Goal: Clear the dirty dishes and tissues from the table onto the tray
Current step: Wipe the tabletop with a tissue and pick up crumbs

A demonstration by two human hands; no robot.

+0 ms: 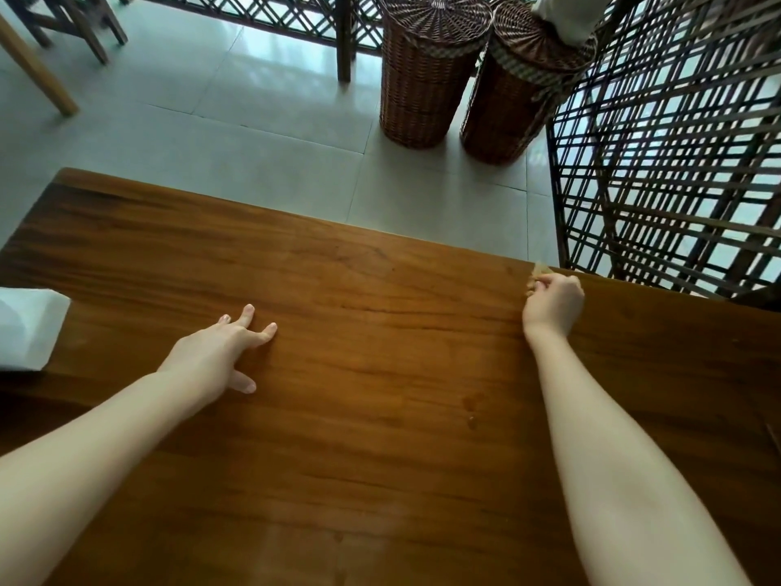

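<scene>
So the right hand (551,302) was curled up tight at the far edge of the table (359,437), pinching a small tan scrap (540,270) that poked out just past the knuckles. Could've been tissue, honestly couldn't tell. The left hand (215,353) was spread wide, fingertips touching the wood, holding nothing. Off to the left of that hand sat a white papery block (25,327), well apart from it. A few wet spots (471,410) were between the two forearms, nearer the right one. Two wicker baskets (427,78) stood on the floor beyond the right hand.
</scene>
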